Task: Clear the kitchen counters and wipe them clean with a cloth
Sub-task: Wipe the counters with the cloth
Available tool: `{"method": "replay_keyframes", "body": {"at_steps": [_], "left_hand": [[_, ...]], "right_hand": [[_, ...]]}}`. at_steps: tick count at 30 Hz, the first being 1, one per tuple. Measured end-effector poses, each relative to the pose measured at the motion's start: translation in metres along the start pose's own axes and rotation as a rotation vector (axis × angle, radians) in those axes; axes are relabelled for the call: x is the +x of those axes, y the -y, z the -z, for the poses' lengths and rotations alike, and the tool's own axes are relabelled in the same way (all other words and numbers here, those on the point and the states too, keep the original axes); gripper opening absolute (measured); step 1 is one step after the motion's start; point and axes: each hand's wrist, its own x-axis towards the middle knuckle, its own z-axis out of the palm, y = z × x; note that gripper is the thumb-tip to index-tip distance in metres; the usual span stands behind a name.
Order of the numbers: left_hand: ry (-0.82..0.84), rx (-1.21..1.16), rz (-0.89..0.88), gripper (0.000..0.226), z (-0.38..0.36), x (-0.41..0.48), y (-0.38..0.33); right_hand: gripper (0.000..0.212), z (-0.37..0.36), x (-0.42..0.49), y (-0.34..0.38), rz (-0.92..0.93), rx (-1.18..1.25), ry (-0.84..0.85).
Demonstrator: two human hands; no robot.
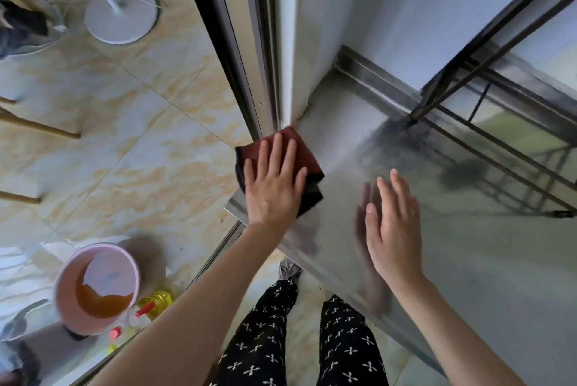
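Cloth [299, 151] under flat left hand [273, 182]

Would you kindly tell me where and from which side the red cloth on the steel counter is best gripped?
Probably pinch the red cloth at its dark folded near-right corner, which pokes out past the left hand lying flat on it. Come from the right, over bare counter; the wall stands close behind it.
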Motion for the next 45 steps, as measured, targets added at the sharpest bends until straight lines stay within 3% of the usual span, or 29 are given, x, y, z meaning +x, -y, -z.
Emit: {"method": "replay_keyframes", "body": {"at_steps": [3,8,14,17,20,29,31,33,36,39,41,45], "left_hand": [[0.035,0.024,-0.014,0.06,-0.006,-0.035,0.007],[0.089,0.117,-0.276,0.064,-0.005,-0.079,0.026],[0.113,-0.052,0.067,0.073,-0.007,-0.063,-0.013],[0.19,0.047,-0.134,0.086,-0.011,-0.102,-0.038],[0.241,0.125,-0.358,0.081,-0.012,-0.129,-0.042],[0.496,0.108,-0.627,0.046,-0.014,-0.164,-0.062],[0.56,0.105,-0.7,0.051,-0.007,-0.176,-0.073],[0.586,-0.049,-0.802,0.06,0.004,-0.196,-0.085],[0.855,-0.407,-0.814,0.039,0.019,-0.248,-0.105],[1.096,-0.654,-0.625,0.023,0.025,-0.303,-0.119],[1.179,-0.702,-0.589,0.026,0.032,-0.339,-0.131],[1.318,-0.75,-0.582,0.015,0.055,-0.409,-0.158]], "right_hand": [[0.048,-0.002,-0.005,0.009,-0.048,0.054,-0.045],[0.048,0.001,-0.041,0.008,-0.09,0.095,-0.03],[0.045,0.018,-0.108,-0.022,-0.29,0.077,-0.137],[0.049,0.021,-0.143,-0.028,-0.426,0.119,-0.167],[0.051,0.024,-0.17,-0.026,-0.486,0.17,-0.191],[0.051,0.03,-0.217,-0.027,-0.629,0.251,-0.317],[0.049,0.034,-0.229,-0.022,-0.624,0.25,-0.328],[0.044,0.043,-0.245,-0.017,-0.641,0.246,-0.333],[0.043,0.061,-0.284,-0.009,-0.869,0.429,-0.305],[0.045,0.078,-0.335,-0.003,-1.105,0.847,-0.432],[0.032,0.088,-0.372,0.0,-1.196,1.102,-0.575],[0.022,0.098,-0.46,0.006,-1.214,1.331,-0.8]]}}
